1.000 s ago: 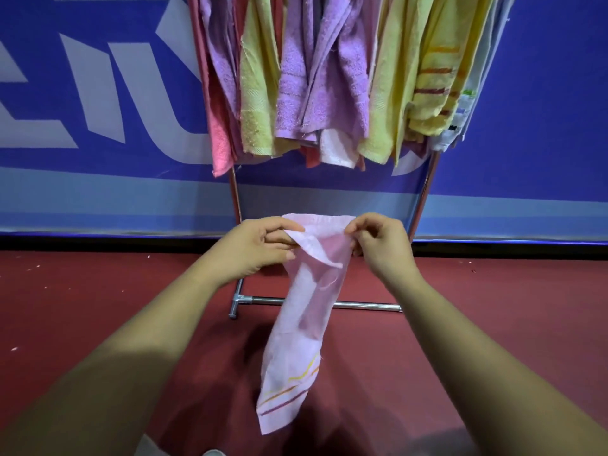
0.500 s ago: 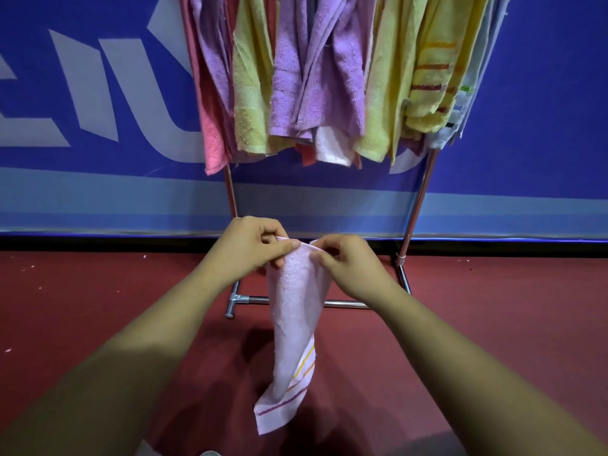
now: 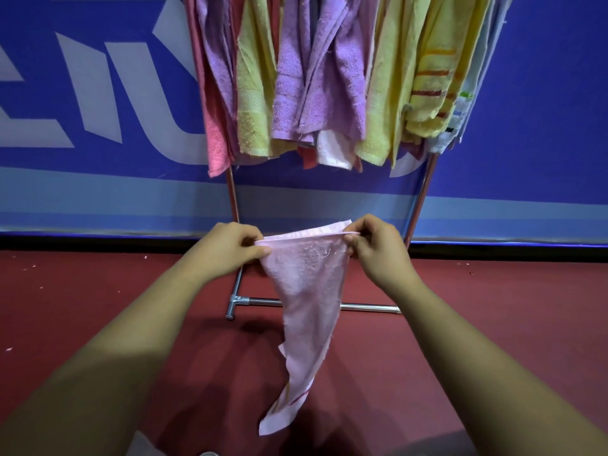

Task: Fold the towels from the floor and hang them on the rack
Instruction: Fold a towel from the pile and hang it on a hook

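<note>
Both hands pinching pale pink terry towel (image 3: 307, 278) by its top corners.
Left hand (image 3: 230, 246), right hand (image 3: 376, 248); towel hangs before metal rack (image 3: 416, 212).

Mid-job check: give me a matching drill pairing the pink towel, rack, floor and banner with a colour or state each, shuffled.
Column one:
1 pink towel
2 rack
3 floor
4 banner

Column two:
A blue
B red
C loaded with hung towels
D pinched at its top edge by left hand and right hand

Pairs: 1-D, 2-C, 3-B, 4-A
</note>
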Available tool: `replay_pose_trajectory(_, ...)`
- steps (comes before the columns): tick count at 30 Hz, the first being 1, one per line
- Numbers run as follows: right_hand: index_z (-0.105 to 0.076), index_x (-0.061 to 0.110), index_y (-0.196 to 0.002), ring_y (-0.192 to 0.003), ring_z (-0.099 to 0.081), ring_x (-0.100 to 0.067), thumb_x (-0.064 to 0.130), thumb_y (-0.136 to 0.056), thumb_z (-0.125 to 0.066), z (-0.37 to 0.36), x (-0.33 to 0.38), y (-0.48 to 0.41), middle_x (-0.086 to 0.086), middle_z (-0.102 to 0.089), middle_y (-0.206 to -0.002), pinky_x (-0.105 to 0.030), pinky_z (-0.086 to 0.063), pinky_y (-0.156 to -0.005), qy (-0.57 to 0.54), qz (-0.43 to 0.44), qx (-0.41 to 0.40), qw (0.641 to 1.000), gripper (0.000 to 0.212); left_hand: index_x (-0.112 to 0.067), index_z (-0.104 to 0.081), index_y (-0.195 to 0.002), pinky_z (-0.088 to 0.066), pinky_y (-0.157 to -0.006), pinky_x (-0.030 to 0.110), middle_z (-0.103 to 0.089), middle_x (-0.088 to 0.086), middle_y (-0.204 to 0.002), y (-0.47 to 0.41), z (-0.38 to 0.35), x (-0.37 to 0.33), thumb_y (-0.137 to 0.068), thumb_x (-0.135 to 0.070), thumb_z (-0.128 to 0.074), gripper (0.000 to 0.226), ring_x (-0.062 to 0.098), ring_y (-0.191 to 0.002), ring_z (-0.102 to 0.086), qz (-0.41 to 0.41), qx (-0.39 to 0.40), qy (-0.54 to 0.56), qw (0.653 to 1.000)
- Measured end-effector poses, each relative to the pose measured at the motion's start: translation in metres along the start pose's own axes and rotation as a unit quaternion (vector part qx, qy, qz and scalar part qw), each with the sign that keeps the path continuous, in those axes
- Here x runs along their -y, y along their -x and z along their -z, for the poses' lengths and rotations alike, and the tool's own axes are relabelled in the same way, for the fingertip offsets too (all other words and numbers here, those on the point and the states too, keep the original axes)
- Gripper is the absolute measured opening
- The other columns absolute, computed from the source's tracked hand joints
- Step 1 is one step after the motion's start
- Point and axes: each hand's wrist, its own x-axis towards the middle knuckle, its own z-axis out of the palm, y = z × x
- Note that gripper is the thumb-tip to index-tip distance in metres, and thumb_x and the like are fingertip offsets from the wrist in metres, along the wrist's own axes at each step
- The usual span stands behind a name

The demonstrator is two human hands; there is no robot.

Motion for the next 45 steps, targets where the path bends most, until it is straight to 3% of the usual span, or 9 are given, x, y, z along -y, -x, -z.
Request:
replay_pose_trajectory(7,-0.071,0.002,-0.091,-0.063,-0.066,-0.016,-0.005,-0.089,-0.064,0.005,-0.002,-0.003,-0.011,-0.071,-0.072,-0.039,-0.061,-0.075,-0.111,-0.075,0.009,0.991,0.010,-0.025,-0.074,-0.076,-0.046,-0.067,0.012,-0.072,-0.016,-0.072,-0.001,-0.002,-0.007,-0.082,-0.030,-0.078,0.008,-0.005,-0.069,-0.063,0.001,-0.116,0.137,0.984)
replay_pose_trajectory(11,-0.074,0.004,-0.087,-0.056,-0.057,-0.006,0.002,-0.087,-0.069,0.009,0.006,0.008,0.000,-0.069,-0.066,-0.021,-0.050,-0.059,-0.102,-0.068,-0.007,0.992,0.006,-0.026,-0.074,-0.078,-0.047,-0.071,0.016,-0.073,-0.015,-0.075,0.003,-0.001,-0.003,-0.082,-0.029,-0.077,0.006,-0.004,-0.071,-0.063,0.004,-0.121,0.160,0.980)
replay_pose_trajectory(20,-0.071,0.011,-0.085,-0.057,-0.054,0.004,0.009,-0.088,-0.073,0.063,0.082,-0.031,0.007,-0.065,-0.069,-0.017,-0.044,-0.060,-0.082,0.016,-0.071,0.994,0.004,-0.016,-0.077,-0.085,-0.045,-0.059,0.020,-0.071,0.000,-0.071,-0.016,0.086,-0.068,-0.086,-0.029,-0.074,0.013,0.007,-0.062,-0.058,-0.007,-0.139,0.093,0.986)
replay_pose_trajectory(23,-0.070,0.012,-0.085,-0.057,-0.053,-0.001,0.010,-0.089,-0.071,0.108,0.151,-0.051,0.002,-0.062,-0.068,-0.019,-0.043,-0.056,-0.148,0.059,-0.125,0.979,0.005,-0.012,-0.076,-0.085,-0.052,-0.061,0.016,-0.070,0.002,-0.075,-0.015,0.152,-0.120,-0.087,-0.019,-0.073,0.008,0.009,-0.067,-0.060,-0.066,-0.169,0.264,0.947)
replay_pose_trajectory(26,-0.068,0.017,-0.075,-0.057,-0.050,-0.009,0.008,-0.089,-0.071,0.147,0.197,-0.055,0.001,-0.059,-0.064,-0.022,-0.039,-0.054,-0.290,0.057,-0.047,0.954,0.017,-0.011,-0.074,-0.074,-0.054,-0.061,0.018,-0.066,0.003,-0.071,-0.008,0.193,-0.150,-0.090,-0.008,-0.067,0.018,0.010,-0.063,-0.058,-0.076,-0.081,0.432,0.895)
replay_pose_trajectory(29,-0.063,0.015,-0.064,-0.044,-0.041,-0.005,0.011,-0.086,-0.075,0.156,0.202,-0.050,0.002,-0.049,-0.054,-0.019,-0.034,-0.045,-0.074,0.037,-0.029,0.996,0.025,-0.009,-0.076,-0.073,-0.045,-0.050,0.011,-0.064,-0.002,-0.057,-0.002,0.204,-0.157,-0.087,-0.011,-0.073,0.014,0.002,-0.048,-0.054,-0.038,-0.035,0.164,0.985)
replay_pose_trajectory(33,-0.071,-0.003,-0.090,-0.064,-0.047,-0.019,0.014,-0.087,-0.074,0.166,0.209,-0.049,-0.006,-0.057,-0.068,-0.033,-0.039,-0.062,-0.110,0.041,-0.080,0.990,0.017,0.000,-0.074,-0.093,-0.054,-0.060,0.013,-0.067,0.003,-0.074,-0.003,0.220,-0.171,-0.087,-0.015,-0.074,0.016,0.005,-0.064,-0.060,-0.074,-0.153,0.183,0.968)
replay_pose_trajectory(40,-0.068,0.005,-0.116,-0.075,-0.062,-0.018,0.013,-0.090,-0.072,0.184,0.227,-0.050,-0.013,-0.070,-0.094,-0.038,-0.056,-0.074,-0.081,0.084,-0.089,0.989,0.027,-0.017,-0.071,-0.115,-0.044,-0.073,0.014,-0.067,0.001,-0.096,0.000,0.222,-0.178,-0.088,-0.019,-0.072,0.027,0.013,-0.088,-0.060,-0.101,-0.204,0.159,0.961)
replay_pose_trajectory(45,-0.074,0.005,-0.097,-0.065,-0.054,-0.013,0.017,-0.089,-0.074,0.189,0.225,-0.050,-0.006,-0.065,-0.080,-0.027,-0.047,-0.058,-0.030,0.061,-0.054,0.996,0.015,-0.015,-0.071,-0.090,-0.056,-0.079,0.028,-0.068,0.002,-0.081,0.004,0.219,-0.178,-0.093,-0.012,-0.065,0.007,0.016,-0.080,-0.064,-0.094,-0.157,0.216,0.959)
